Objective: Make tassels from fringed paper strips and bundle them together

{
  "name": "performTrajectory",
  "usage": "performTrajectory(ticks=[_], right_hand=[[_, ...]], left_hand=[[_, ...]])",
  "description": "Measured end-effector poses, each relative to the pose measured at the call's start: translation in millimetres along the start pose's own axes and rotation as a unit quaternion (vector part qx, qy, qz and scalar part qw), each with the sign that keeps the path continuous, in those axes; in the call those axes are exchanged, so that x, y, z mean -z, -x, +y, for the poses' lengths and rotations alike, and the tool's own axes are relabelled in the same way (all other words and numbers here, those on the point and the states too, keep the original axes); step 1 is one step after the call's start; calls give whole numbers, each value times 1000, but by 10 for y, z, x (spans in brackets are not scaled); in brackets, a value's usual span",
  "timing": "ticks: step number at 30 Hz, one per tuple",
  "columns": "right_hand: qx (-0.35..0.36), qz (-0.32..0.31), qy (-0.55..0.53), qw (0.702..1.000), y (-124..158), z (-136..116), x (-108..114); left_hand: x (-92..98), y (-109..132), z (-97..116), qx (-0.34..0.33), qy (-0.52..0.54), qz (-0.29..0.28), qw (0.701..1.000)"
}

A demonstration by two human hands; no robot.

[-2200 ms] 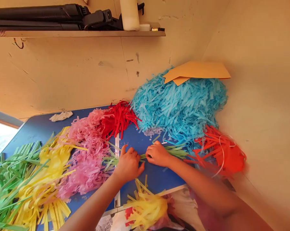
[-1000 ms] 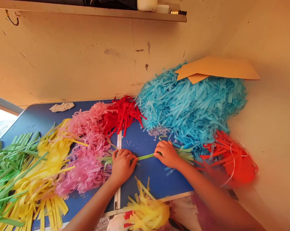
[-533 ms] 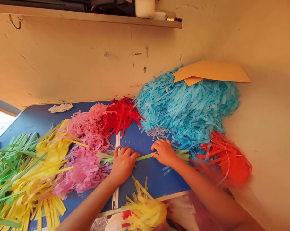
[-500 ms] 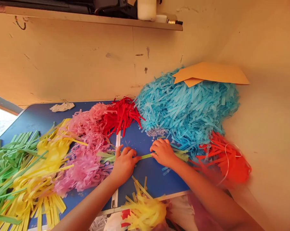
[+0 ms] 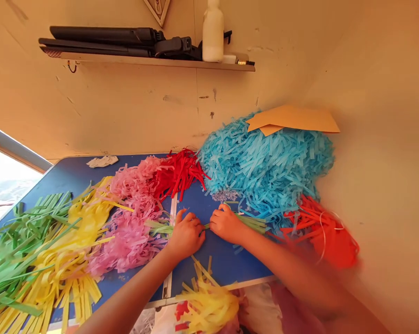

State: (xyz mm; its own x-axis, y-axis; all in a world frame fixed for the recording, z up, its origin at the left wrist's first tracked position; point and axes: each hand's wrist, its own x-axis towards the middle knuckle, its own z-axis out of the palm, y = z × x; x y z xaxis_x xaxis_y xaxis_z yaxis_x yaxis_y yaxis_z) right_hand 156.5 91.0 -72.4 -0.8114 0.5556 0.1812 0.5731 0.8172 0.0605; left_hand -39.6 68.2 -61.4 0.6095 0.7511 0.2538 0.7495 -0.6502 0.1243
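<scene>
My left hand (image 5: 187, 234) and my right hand (image 5: 226, 225) lie close together on the blue table (image 5: 212, 260), both pinched on a twisted green paper fringe strip (image 5: 253, 222). Loose green fringe ends (image 5: 157, 227) fan out left of my left hand and more trail right of my right hand. Only a short bit of the twisted strip shows between the two hands.
Piles of cut paper fringe surround the hands: light blue (image 5: 265, 162), red (image 5: 178, 171), pink (image 5: 133, 218), yellow (image 5: 66, 260), green (image 5: 18, 246), orange-red (image 5: 320, 232). Another yellow bundle (image 5: 209, 301) hangs at the near edge. Tan card (image 5: 293, 119) tops the blue pile. A wall shelf (image 5: 154, 62) holds a white bottle (image 5: 212, 32).
My hands have come closer together along the green strip, so less of it shows between them. The camera has tilted up, bringing the shelf into view.
</scene>
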Motion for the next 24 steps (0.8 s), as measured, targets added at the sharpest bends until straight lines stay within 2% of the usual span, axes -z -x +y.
performTrajectory(ticks=[3, 5, 10, 15, 19, 24], right_hand=[[35, -3, -2, 999, -62, 24, 6], [32, 0, -6, 999, -90, 41, -12], [-44, 22, -16, 999, -91, 60, -91], [-87, 44, -34, 995, -56, -23, -101], [-95, 59, -34, 993, 55, -98, -115], [-111, 69, -66, 989, 357, -61, -171]], left_hand=[[4, -17, -24, -2, -1, -2, 1000], [1, -21, -36, -3, -7, -1, 1000], [-44, 6, -36, 6, -25, 13, 1000], [-90, 41, -37, 22, -40, 42, 998], [-132, 85, -50, 20, -35, 65, 997], [-159, 251, -116, 2, -13, 60, 998]])
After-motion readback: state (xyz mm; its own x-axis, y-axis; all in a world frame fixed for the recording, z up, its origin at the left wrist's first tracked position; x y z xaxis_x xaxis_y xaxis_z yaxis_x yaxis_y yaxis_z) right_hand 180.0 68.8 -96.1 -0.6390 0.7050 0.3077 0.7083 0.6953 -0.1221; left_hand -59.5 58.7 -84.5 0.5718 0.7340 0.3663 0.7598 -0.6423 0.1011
